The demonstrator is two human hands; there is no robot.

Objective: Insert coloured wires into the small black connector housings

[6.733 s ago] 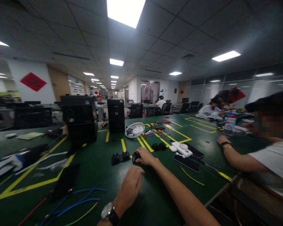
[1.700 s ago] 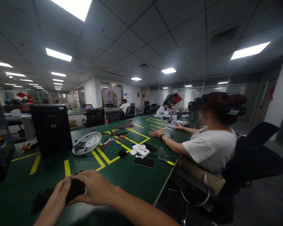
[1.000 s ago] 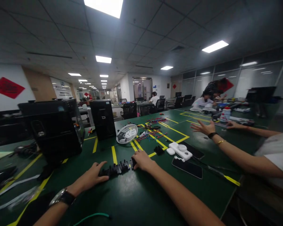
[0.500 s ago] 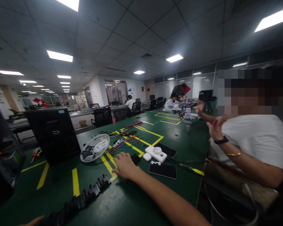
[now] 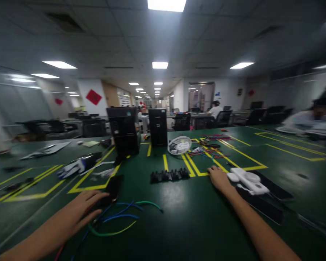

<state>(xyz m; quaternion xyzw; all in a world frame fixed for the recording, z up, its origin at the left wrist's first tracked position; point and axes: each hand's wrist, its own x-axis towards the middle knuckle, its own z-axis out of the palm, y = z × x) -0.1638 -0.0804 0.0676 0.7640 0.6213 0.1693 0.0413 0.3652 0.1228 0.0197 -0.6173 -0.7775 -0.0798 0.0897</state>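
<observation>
My left hand (image 5: 84,208) lies open and flat on the green table (image 5: 179,224), fingers stretched over a bundle of blue, green and yellow wires (image 5: 119,219) and touching a flat black object (image 5: 112,186). My right hand (image 5: 218,178) rests knuckles-up on the table beside a white device (image 5: 248,179); its fingers curl down and anything under them is hidden. A row of small black parts (image 5: 170,175) sits between the two hands, touched by neither.
Two black computer towers (image 5: 124,128) (image 5: 158,127) stand at the back. A white fan grille (image 5: 179,145) and coloured wires (image 5: 209,150) lie behind yellow tape lines. Dark phones (image 5: 263,208) lie right of my hand. A person sits far right.
The view swung left. My left hand came onto the wires. My right hand moved from near the black parts to beside the white device. The seated person has slid to the frame's edge.
</observation>
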